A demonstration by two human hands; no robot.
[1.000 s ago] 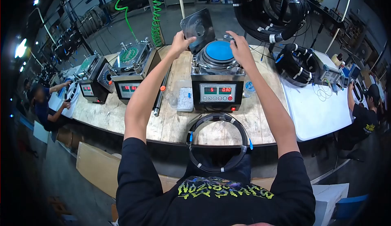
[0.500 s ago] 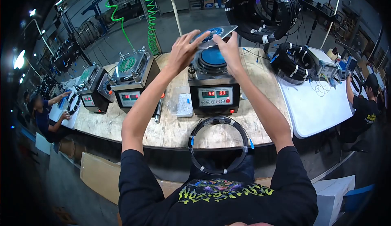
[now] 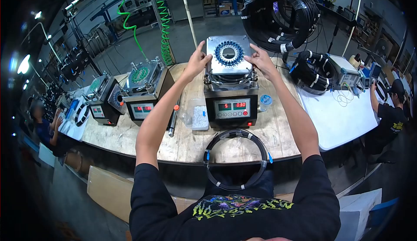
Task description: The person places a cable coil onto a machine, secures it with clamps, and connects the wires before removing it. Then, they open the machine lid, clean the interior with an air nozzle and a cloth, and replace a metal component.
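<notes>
A square metal polishing fixture plate [image 3: 214,43], with a ring of blue connectors [image 3: 229,63] around its central hole, lies roughly level over the top of the middle polishing machine [image 3: 230,94]. My left hand [image 3: 197,63] grips its left edge between thumb and fingers. At the opposite edge, my right hand [image 3: 262,61] holds it the same way. The plate hides the machine's round blue pad. Red and green digits glow on the machine's front panel. In front of the machine, a coil of black cable [image 3: 207,143] with blue connector ends hangs over the bench edge.
Two similar machines [image 3: 145,91] with green-ringed fixtures stand left. A clear tub of white wipes [image 3: 200,118] and a round blue-lidded container [image 3: 266,100] flank the middle machine. Large black cable coils [image 3: 299,19] hang behind right. People work at the far left [image 3: 41,123] and right [image 3: 386,119].
The fixture plate has gone from tilted above the machine to roughly level over its top, covering the blue pad. My hands have moved apart to its left and right edges.
</notes>
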